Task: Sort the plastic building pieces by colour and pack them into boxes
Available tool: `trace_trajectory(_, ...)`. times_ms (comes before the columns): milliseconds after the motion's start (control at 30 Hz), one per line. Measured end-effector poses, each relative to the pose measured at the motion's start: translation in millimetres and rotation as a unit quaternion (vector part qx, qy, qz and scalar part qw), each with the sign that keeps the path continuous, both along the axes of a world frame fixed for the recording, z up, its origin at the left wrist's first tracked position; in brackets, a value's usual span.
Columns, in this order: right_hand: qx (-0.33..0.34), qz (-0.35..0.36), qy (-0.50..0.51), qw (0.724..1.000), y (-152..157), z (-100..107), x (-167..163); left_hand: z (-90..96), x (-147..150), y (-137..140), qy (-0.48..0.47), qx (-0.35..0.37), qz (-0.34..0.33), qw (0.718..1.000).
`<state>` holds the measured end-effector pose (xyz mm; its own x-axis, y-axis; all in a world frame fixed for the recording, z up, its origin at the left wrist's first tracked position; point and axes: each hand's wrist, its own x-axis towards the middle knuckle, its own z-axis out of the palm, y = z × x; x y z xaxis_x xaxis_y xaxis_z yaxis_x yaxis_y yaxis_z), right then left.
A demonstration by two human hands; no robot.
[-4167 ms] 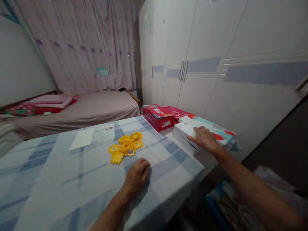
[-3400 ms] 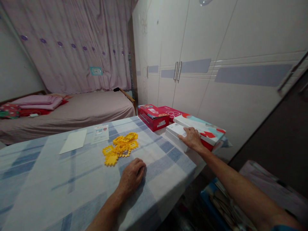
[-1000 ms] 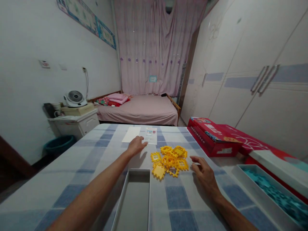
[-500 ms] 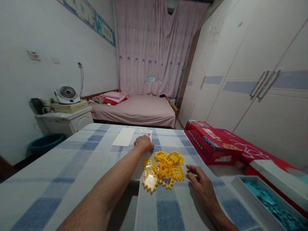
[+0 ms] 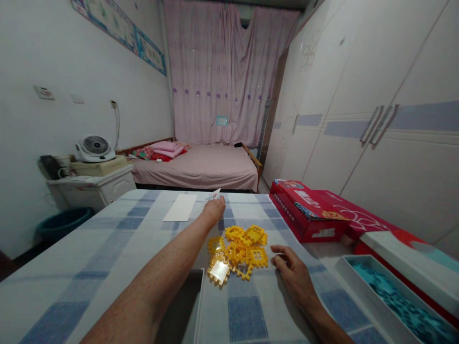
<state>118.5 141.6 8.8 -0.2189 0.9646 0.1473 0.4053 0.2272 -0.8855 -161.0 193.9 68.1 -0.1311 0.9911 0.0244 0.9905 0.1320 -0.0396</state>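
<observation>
My left hand (image 5: 215,209) is stretched far across the table, closed on a small printed card (image 5: 214,195) whose far edge is tilted up off the cloth. The fingers are partly hidden behind the back of the hand. To its left a blank white sheet (image 5: 180,208) lies flat. Nearer to me is a loose pile of yellow plastic interlocking pieces (image 5: 239,252), several of them square with window shapes. My right hand (image 5: 292,270) rests on the table just right of the pile, fingers apart and slightly curled, holding nothing.
A grey box (image 5: 201,306) sits under my left forearm. On the right are a red box (image 5: 304,215) and a narrow tray (image 5: 346,262) with teal pieces in it. The checked tablecloth (image 5: 247,315) covers the table. A bed (image 5: 211,167) stands beyond.
My left hand has closed on the printed card, which lay flat before, and lifted its edge. My right hand stays beside the yellow pieces. The view has shifted slightly.
</observation>
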Motion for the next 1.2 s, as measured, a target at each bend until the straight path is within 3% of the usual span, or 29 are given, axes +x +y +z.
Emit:
trace_trajectory(267,0.013,-0.002,0.044,0.999,-9.0,3.5,-0.5,35.5,-55.0,-32.5,-0.041,0.137,0.133,0.981)
trace_trajectory(367,0.021,0.006,0.085,0.996,-12.0,10.1,-1.8,52.6,-55.5,-55.7,-0.068,0.192,0.15,0.967)
trace_trajectory(467,-0.002,0.046,0.127,0.991,-22.2,27.4,-5.7,62.9,-27.1,-88.6,-0.136,0.236,0.114,0.955)
trace_trajectory(533,-0.062,0.095,0.162,0.98,-36.9,43.0,-9.7,62.3,4.7,-115.0,-0.291,0.273,0.048,0.916)
trace_trajectory(633,-0.146,0.164,0.22,0.951,-67.1,63.0,-15.1,52.2,58.5,-155.3,-0.391,0.275,-0.081,0.874)
trace_trajectory(733,-0.131,0.14,0.286,0.939,-91.5,70.6,-8.8,39.1,102.9,-188.5,-0.441,0.237,-0.169,0.849)
trace_trajectory(867,-0.021,0.014,0.277,0.961,-91.1,70.7,48.1,29.4,121.9,-213.7,-0.447,0.169,-0.264,0.838)
trace_trajectory(933,0.078,-0.081,0.19,0.975,-78.3,72.3,96.7,27.5,111.8,-218.7,-0.423,0.17,-0.274,0.847)
trace_trajectory(1000,0.137,-0.172,0.073,0.973,-63.4,74.0,148.7,24.7,93.3,-220.1,-0.41,0.181,-0.242,0.861)
trace_trajectory(1100,0.103,-0.241,-0.054,0.964,-46.3,71.8,212.4,15.3,62.2,-219.4,-0.409,0.189,-0.175,0.875)
trace_trajectory(1200,0.071,-0.242,-0.144,0.957,-36.9,63.1,244.8,2.1,39.0,-218.6,-0.399,0.196,-0.132,0.886)
